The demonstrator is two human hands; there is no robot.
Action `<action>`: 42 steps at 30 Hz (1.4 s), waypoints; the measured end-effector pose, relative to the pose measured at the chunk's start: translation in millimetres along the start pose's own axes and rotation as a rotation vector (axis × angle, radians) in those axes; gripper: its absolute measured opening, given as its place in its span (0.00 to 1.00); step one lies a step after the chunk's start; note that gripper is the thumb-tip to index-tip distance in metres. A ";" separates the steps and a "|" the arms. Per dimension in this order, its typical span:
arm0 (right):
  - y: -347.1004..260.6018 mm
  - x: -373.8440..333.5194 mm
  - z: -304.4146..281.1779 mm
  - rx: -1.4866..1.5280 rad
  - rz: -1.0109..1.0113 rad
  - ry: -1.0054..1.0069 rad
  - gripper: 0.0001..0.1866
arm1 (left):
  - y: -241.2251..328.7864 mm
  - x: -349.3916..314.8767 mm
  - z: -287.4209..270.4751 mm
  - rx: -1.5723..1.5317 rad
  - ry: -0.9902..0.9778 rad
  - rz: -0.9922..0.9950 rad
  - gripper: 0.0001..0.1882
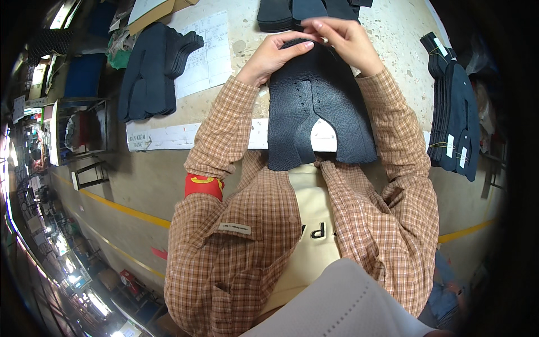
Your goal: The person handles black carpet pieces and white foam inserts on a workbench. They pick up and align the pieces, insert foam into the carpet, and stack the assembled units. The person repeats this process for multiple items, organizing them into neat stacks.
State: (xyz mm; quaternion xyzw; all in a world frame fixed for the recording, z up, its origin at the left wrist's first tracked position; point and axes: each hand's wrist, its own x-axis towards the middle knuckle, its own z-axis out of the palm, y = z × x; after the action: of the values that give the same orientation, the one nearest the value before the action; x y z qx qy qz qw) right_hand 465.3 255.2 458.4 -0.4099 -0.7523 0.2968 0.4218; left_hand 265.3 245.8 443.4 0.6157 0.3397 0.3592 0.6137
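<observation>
A black grained leather piece (348, 101), looking like a cut shoe upper, hangs over the table's near edge. It has a slit flanked by small punched holes and a rounded opening below. My left hand (278, 55) grips its far edge, thumb on top. Just right of that, my right hand (351, 45) is closed with its fingertips brought together near the same edge. Slight blur hides whatever those fingertips may hold.
Stacks of black cut pieces lie left (149, 73), at the far side (306, 12) and right (452, 112), the last with white tags. A written paper sheet (205, 53) and a cardboard box (160, 14) are on the worktable (247, 22). Yellow lines (123, 208) mark the floor.
</observation>
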 end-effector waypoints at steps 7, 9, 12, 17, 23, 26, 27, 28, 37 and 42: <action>-9.0 -25.5 15.5 -0.099 0.003 -0.030 0.19 | 6.5 -6.6 7.2 0.192 0.002 -0.038 0.11; -13.5 -25.9 15.0 -0.172 -0.003 0.030 0.19 | 8.7 -9.2 14.5 0.174 0.035 -0.037 0.10; -16.8 -24.7 13.6 -0.254 0.064 0.112 0.19 | 11.7 -15.8 25.8 0.065 0.077 -0.101 0.11; -12.7 -25.7 12.0 -0.395 0.076 0.138 0.20 | 17.7 -39.6 33.4 -0.062 -0.007 -0.237 0.15; 1.7 -24.1 11.7 -0.407 0.157 0.116 0.20 | 18.1 -68.8 44.1 -0.250 -0.066 -0.287 0.18; 4.8 -23.7 13.8 -0.441 0.143 0.135 0.21 | 17.4 -84.6 47.2 -0.284 -0.066 -0.310 0.17; 4.9 -23.7 14.6 -0.451 0.150 0.136 0.22 | 17.0 -89.4 47.6 -0.290 -0.073 -0.302 0.17; 4.9 -23.6 15.6 -0.431 0.179 0.134 0.21 | 16.3 -94.5 48.8 -0.283 -0.055 -0.300 0.16; 15.8 -22.0 28.1 -0.430 0.260 0.143 0.20 | 13.1 -135.7 50.9 -0.224 -0.131 -0.395 0.16; 19.8 -21.0 27.9 -0.450 0.292 0.111 0.20 | 11.5 -158.1 53.0 -0.304 -0.161 -0.458 0.17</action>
State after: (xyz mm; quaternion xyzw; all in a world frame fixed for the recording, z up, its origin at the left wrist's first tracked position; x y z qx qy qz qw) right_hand 454.5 243.8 421.4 -0.6133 -0.7079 0.1568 0.3134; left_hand 229.8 82.7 451.5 0.4503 0.3625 0.2080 0.7890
